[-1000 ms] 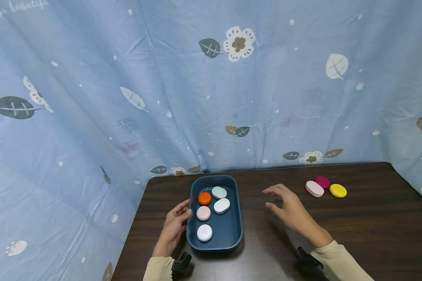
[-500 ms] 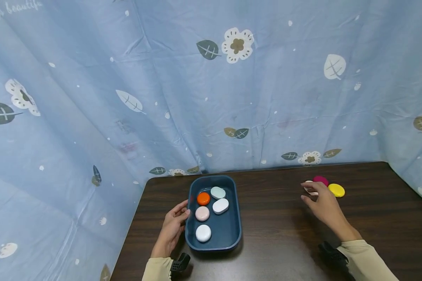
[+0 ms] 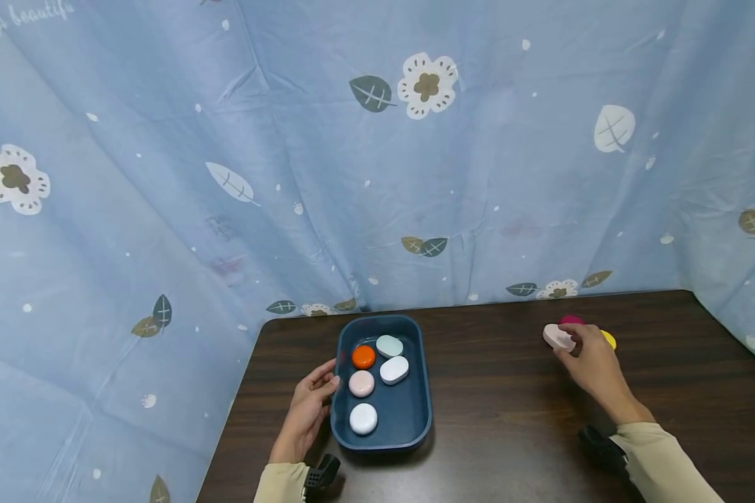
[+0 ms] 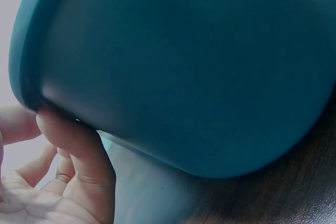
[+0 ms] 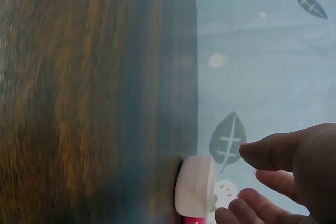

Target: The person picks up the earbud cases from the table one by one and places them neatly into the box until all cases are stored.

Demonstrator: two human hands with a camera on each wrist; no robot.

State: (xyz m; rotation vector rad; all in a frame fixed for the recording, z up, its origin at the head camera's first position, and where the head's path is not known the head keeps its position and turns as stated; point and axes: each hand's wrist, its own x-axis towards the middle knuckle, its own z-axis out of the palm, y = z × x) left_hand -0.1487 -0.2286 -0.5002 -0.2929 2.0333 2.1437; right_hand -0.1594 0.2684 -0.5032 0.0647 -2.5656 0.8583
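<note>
On the left of the dark table stands a deep blue rectangular tray (image 3: 409, 412). It holds several small smooth pieces: an orange round one (image 3: 363, 357), a pale green oval (image 3: 389, 346), a white oval (image 3: 394, 370), a pale pink round one (image 3: 361, 383) and a white round one (image 3: 363, 419). My left hand (image 3: 308, 412) holds the tray's left rim between thumb and finger. At the right, my right hand (image 3: 598, 370) hovers beside a pale pink oval piece (image 3: 557, 338), thumb and fingers spread; the right wrist view shows a gap between them and the oval.
A magenta round piece (image 3: 571, 320) and a yellow round piece (image 3: 609, 339) lie just beyond my right hand, partly hidden. Behind the table (image 3: 491, 419) hangs a blue patterned curtain (image 3: 314, 140), close along its back edge.
My right hand has moved right across the table to the pale pink oval, then slightly further right, uncovering more of it. The left hand and tray stay in place.
</note>
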